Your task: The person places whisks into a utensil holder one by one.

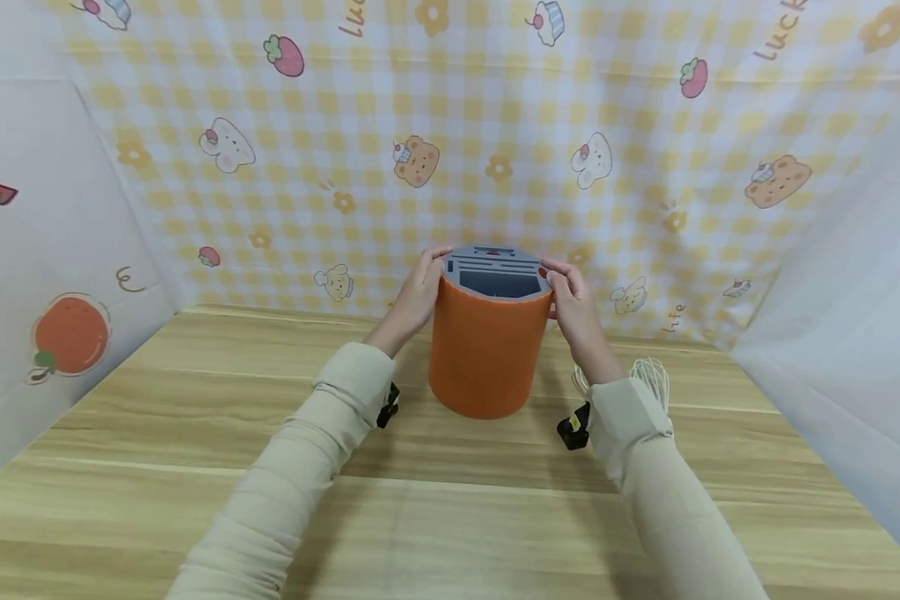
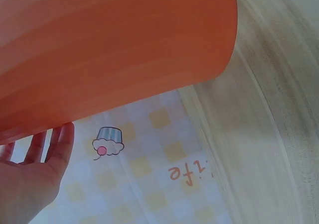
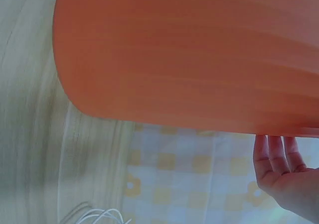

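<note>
An orange cylindrical holder point(image 1: 487, 358) stands upright between my hands, with a grey slotted top point(image 1: 495, 263) like that of a knife block. At its upper left edge, my left hand point(image 1: 417, 293) grips the side. My right hand point(image 1: 576, 307) holds the opposite edge, its thumb near the rim and its fingers behind. In the left wrist view, the fingertips of the left hand point(image 2: 37, 169) touch the orange wall from beyond. The right wrist view likewise has the right hand's fingers point(image 3: 276, 154) against it. Whether the base touches the table cannot be told.
White looped wires point(image 1: 652, 383) lie on the wooden table point(image 1: 450, 533) beside the right sleeve. A small black device point(image 1: 573, 427) is by the right wrist, another black device point(image 1: 387, 406) by the left. A checked cloth point(image 1: 480, 125) hangs behind the table.
</note>
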Tool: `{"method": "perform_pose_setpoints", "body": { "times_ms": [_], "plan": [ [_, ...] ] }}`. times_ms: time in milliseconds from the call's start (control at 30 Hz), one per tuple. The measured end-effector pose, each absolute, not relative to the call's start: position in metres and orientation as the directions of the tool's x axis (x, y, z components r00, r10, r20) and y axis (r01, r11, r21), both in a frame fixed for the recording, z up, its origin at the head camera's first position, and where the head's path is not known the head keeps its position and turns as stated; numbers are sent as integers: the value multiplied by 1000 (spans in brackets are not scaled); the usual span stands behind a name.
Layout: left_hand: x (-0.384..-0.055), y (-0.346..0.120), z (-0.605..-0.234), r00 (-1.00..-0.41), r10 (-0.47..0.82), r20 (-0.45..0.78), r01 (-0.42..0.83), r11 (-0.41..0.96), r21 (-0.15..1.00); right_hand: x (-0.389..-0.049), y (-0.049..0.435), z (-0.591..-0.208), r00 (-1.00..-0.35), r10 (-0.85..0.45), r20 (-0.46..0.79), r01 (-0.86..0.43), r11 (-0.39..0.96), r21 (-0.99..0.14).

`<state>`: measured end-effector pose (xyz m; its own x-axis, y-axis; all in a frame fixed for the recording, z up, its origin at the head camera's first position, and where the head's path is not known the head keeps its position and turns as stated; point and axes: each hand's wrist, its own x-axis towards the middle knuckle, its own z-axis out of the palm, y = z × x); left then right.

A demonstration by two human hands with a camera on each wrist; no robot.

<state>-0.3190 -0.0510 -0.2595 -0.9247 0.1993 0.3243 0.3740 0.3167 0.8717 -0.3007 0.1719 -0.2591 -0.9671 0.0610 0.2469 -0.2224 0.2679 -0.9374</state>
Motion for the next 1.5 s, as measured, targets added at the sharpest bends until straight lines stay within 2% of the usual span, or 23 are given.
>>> {"method": "perform_pose_setpoints", "body": {
  "times_ms": [433, 1100, 1500],
  "plan": [
    [-309, -48, -266, -915, 186, 359, 400, 286, 871, -283, 174, -261, -966, 58, 251, -228, 263, -937],
    [-276, -51, -267, -905, 176, 388, 424, 293, 857, -252, 170, -264, -963, 77, 258, -235, 222, -946],
    [-257, -51, -269, -902, 151, 405, 432, 300, 851, -235, 172, -266, -956, 82, 282, -255, 245, -935]
  ]
}}
